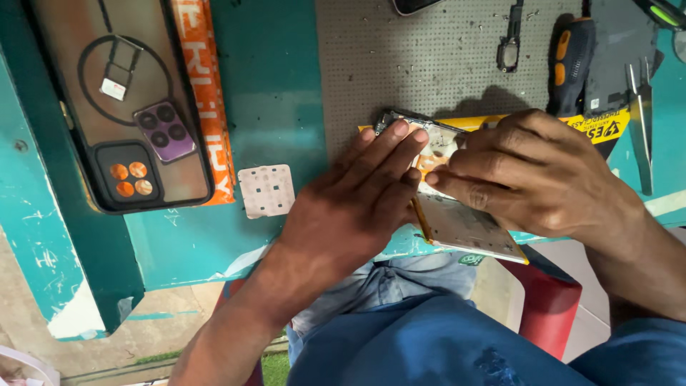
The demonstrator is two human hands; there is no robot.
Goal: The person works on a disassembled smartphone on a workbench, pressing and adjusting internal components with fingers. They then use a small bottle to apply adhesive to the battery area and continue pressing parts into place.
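- two bare hands work at the near edge of a teal painted workbench (271,86), its paint scuffed and chipped white at the lower left corner; bare concrete floor shows below it, and a red stool (547,304) stands under the person's blue-clad legs.
- a grey perforated mat (429,57) covers the middle of the bench top, speckled with small bits.
- the opened phone (457,214) lies partly on the mat's near edge and juts over the bench rim; its pale inner plate and yellowish side frame show between the hands, and its dark top end peeks out above the left fingertips.
- the left hand (357,207) lies flat on the phone, fingers together and stretched out, pressing it down.
- the right hand (529,171) is curled, fingers bunched with their tips on the phone's inside; whether they pinch anything cannot be told.
- a yellow packet with black lettering (607,129) lies under and behind the right hand.
- an orange strip with white letters (207,93) runs down the bench at left, tucked under a clear phone case with a black rim (121,107).
- a small white square stencil (266,190) sits just left of the left hand.
- a black-and-orange screwdriver handle (568,64) and metal tweezers (642,114) rest at the upper right.
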